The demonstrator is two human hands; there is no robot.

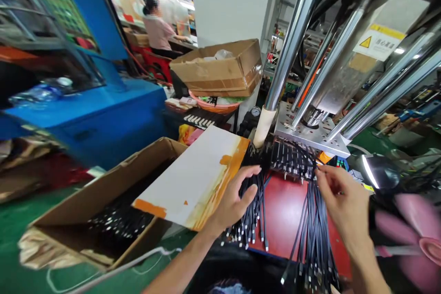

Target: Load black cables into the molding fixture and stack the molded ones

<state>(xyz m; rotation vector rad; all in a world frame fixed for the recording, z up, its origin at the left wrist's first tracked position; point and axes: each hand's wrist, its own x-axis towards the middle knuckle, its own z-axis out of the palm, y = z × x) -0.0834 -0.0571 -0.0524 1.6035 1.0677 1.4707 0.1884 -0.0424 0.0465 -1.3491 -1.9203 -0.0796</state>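
Note:
My left hand (237,197) is open, its thumb and fingers apart, over a bundle of black cables (253,223) with metal plugs at their ends. My right hand (344,197) pinches a thin black cable at the right edge of a fixture (292,161). Several cables lie side by side across this fixture. Below the right hand, a second bundle of black cables (312,234) hangs over the front of the red work surface (282,206). Right above the fixture is the metal plate (310,131) of a press with steel columns.
A white board with orange edges (193,174) lies left of my hands, partly over a cardboard box (103,186) of cables. Another carton (220,73) stands behind. At right, a pink fan (413,234) is blurred. A person (160,32) sits in the background.

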